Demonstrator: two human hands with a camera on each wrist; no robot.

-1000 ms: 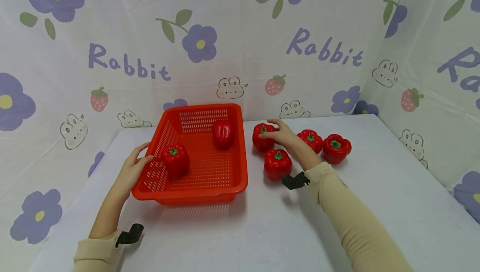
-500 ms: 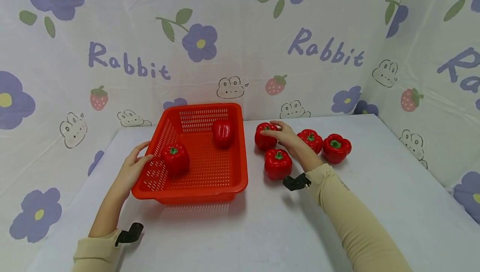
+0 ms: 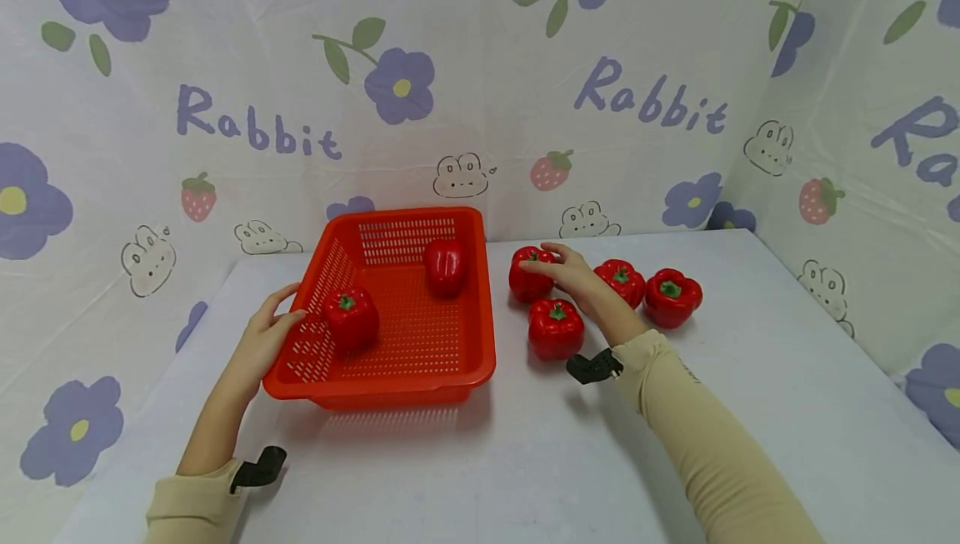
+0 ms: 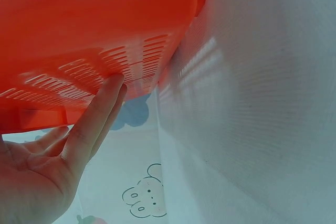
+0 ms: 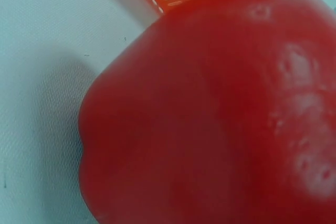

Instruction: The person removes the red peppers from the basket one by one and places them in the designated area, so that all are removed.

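Observation:
My left hand (image 3: pixel 262 340) holds the left rim of a red-orange plastic basket (image 3: pixel 486 311), thumb over the edge. In the left wrist view, its fingers (image 4: pixel 89 121) lie extended against the slotted outer wall. My right hand (image 3: pixel 576 273) grips a red bell pepper (image 3: pixel 527 284) standing just right of the basket, thumb and fingers on either side of it. Another bell pepper (image 3: pixel 555 331) stands nearer me, below that hand. A large red bell pepper (image 5: pixel 199 114) fills the right wrist view, and the right hand is hidden there.
Inside the basket, one bell pepper (image 3: pixel 351 319) stands at the left and another (image 3: pixel 446 267) lies at the back right. Two more bell peppers, one behind the right wrist (image 3: pixel 621 279) and one farther right (image 3: pixel 673 298), stand on the white table (image 3: pixel 525 461). Patterned cloth (image 3: pixel 480 94) hangs behind.
The gripped bell pepper has shifted slightly right with the right hand, mostly in the first half second. The left hand and basket have stayed in place.

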